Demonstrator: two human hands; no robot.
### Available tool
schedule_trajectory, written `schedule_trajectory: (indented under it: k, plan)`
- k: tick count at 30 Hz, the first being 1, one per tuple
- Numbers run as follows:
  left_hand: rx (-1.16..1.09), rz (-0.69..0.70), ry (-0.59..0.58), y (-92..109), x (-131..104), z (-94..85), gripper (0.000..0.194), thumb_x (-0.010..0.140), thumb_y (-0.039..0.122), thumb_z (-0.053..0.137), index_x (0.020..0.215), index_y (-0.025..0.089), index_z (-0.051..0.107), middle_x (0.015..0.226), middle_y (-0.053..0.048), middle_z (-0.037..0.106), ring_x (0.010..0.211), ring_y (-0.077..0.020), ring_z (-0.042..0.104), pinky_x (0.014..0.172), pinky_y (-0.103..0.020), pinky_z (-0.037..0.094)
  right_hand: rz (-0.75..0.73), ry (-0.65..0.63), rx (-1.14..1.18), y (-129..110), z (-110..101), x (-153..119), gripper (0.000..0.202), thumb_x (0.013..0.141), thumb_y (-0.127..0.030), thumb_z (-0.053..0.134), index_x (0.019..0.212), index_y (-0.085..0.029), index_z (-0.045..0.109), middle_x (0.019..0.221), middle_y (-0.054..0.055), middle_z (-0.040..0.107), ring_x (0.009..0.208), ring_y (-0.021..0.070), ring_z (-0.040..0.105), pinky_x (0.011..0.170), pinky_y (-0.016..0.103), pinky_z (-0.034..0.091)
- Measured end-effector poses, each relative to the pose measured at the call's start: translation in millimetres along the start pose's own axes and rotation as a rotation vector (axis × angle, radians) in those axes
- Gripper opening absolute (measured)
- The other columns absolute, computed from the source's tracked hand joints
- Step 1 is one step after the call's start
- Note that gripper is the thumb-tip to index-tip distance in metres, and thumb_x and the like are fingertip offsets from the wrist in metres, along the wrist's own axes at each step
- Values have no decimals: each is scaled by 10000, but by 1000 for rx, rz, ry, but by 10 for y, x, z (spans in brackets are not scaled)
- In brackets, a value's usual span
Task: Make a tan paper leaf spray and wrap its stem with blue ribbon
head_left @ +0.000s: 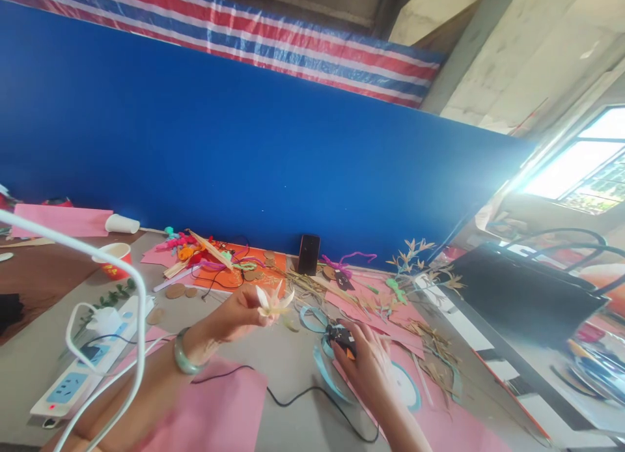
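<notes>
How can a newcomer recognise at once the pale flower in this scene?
Start from the wide blue panel and go down to the flat grey table. Above it, find the left hand, with a pale green bangle at its wrist. It holds the cream-white flower, whose pointed petals spread outward, unlike the round tan discs nearby.

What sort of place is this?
It looks like a craft workspace, perhaps in an unfinished building. Pink paper and dried plant stems lie on the table, the person's left hand holds a pale flower, and bare concrete shows above the blue partition.
</notes>
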State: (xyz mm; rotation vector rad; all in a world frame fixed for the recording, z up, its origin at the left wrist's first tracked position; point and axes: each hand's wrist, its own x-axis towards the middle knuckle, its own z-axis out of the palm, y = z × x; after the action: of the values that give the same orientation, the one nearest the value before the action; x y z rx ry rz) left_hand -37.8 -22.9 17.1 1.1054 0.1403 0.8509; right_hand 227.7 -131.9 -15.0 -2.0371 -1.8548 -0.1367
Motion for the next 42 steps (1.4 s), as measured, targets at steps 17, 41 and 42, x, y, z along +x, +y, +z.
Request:
schedule_trajectory:
  k: [17,41,42]
  plan:
    - [25,69,110,-106,18,10,253,639,249,850,592,135,629,603,18,529,592,-89,452,593,-235,358,-423,385,999,-1349,-41,68,440,887,-87,481,1275,-281,556,1115,89,560,1023,230,579,849,438,501]
    - [393,343,26,-15,1,30,107,779,142,728,681,155,687,686,-25,614,667,-121,557,638,-242,443,-300,221,1293,-1379,-10,-59,312,931,-200,489,1209,-306,584,1095,58,553,1043,222,551,916,429,445]
    - [399,351,21,-20,1,26,107,782,140,724,683,152,686,686,-26,615,669,-121,559,639,-241,443,-294,215,1304,-1372,-1,-61,304,930,-204,496,1202,-305,588,1103,60,556,1051,226,550,920,430,442]
